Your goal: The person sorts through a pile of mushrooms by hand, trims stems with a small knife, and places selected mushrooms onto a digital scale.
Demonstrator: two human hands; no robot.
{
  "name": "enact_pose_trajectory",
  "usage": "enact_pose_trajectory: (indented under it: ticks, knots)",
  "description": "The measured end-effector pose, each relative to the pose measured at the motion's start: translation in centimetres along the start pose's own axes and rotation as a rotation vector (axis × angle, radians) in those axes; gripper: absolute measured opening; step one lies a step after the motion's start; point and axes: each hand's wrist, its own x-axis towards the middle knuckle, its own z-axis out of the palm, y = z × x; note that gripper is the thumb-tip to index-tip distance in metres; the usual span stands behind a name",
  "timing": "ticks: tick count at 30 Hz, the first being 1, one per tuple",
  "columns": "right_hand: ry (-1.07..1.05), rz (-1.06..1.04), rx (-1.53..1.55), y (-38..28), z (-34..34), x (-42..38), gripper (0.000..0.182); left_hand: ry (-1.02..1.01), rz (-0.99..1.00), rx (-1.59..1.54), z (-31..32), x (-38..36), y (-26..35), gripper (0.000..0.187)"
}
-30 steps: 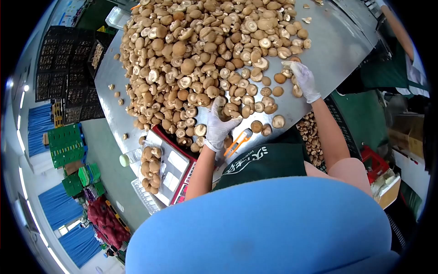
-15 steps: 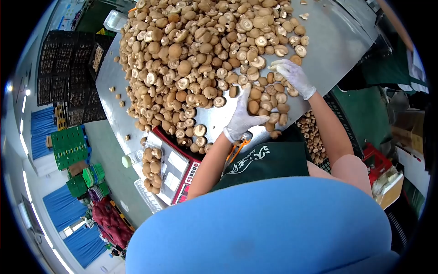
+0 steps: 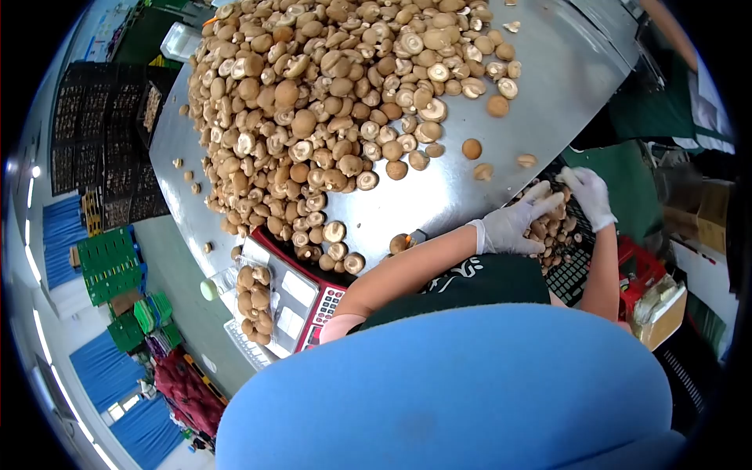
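Note:
Beside the table's right edge, a black plastic crate (image 3: 578, 274) holds loose shiitake mushrooms (image 3: 559, 237). My left hand (image 3: 513, 225), in a white glove, reaches over the crate with its fingers spread against mushrooms there. Facing it from the far side is my gloved right hand (image 3: 592, 197), its fingers bent but apart, with mushrooms between the two hands. A large heap of shiitake mushrooms (image 3: 305, 102) covers much of the metal table (image 3: 439, 188). Several single mushrooms lie near the table's right edge.
At the table's near left stands a red scale (image 3: 325, 305) with a tray of mushrooms (image 3: 254, 301) on it. An orange-handled tool (image 3: 411, 237) lies near my left forearm. Another person's arm (image 3: 672, 31) shows at upper right. Stacked black crates (image 3: 98, 133) stand at left.
Both hands have moved right, from the tabletop to over the crate. The group of mushrooms between them has left the table, exposing bare metal there.

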Motion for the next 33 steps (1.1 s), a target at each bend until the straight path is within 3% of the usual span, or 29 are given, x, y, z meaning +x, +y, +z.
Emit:
enact_pose_trajectory:
  ticks: [2, 4, 5, 8, 11, 13, 15, 17, 19, 21, 23, 25, 27, 31, 33]
  knots:
    - [0.158, -0.005, -0.116, 2.9, 0.4, -1.0, 0.030, -0.018, -0.028, 0.075, -1.3, -1.3, 1.3, 0.092]
    - [0.289, -0.039, -0.082, 2.7, 1.2, -0.8, 0.021, 0.044, -0.205, 0.033, -3.5, -3.4, 2.3, 0.071]
    - [0.326, -0.162, -0.068, 2.1, 1.9, -0.1, 0.021, 0.180, -0.177, 0.159, -4.6, -4.9, 2.7, 0.052]
    - [0.265, -0.351, 0.121, -7.7, 3.3, 2.2, 0.023, 0.621, -0.121, 0.166, -6.6, -10.4, -0.5, 0.031]
    - [0.193, -0.579, 0.120, -14.0, 7.2, 5.7, 0.030, 0.819, -0.427, 0.711, -9.7, -14.4, -0.2, 0.043]
    - [0.026, -0.597, 0.236, -18.2, 9.4, 7.5, 0.036, 0.918, -0.515, 0.697, -10.5, -15.1, -1.3, 0.055]
    - [0.046, -0.687, 0.109, -20.3, 12.8, 8.6, 0.036, 0.867, -0.513, 0.711, -10.5, -14.6, -3.2, 0.075]
    - [0.133, -0.720, -0.003, -19.8, 14.7, 8.8, 0.032, 0.834, -0.632, 0.689, -10.0, -12.4, -1.4, 0.083]
    - [0.087, -0.597, 0.109, -19.0, 13.9, 7.8, 0.031, 0.916, -0.373, 0.558, -8.9, -11.8, -3.1, 0.088]
    - [0.044, -0.558, 0.231, -16.4, 14.0, 7.6, 0.031, 0.789, -0.442, 0.013, -7.6, -11.0, -1.6, 0.084]
    - [-0.007, -0.518, 0.362, -14.7, 13.5, 7.0, 0.032, 0.608, -0.458, 0.409, -5.5, -11.3, -3.0, 0.074]
    - [-0.053, -0.599, 0.183, -14.2, 11.9, 6.4, 0.031, 0.561, -0.330, 0.497, -5.3, -11.0, -1.4, 0.064]
    - [-0.027, -0.652, 0.193, -14.3, 11.3, 7.0, 0.029, 0.569, -0.334, 0.348, -5.8, -11.1, -0.8, 0.054]
    - [-0.118, -0.447, 0.315, -18.4, 8.9, 10.2, 0.033, 0.760, -0.255, 0.338, -6.4, -12.2, -1.7, 0.039]
    - [0.179, -0.632, 0.136, -20.8, 9.4, 12.1, 0.040, 0.846, -0.314, 0.275, -7.0, -12.8, -1.8, 0.028]
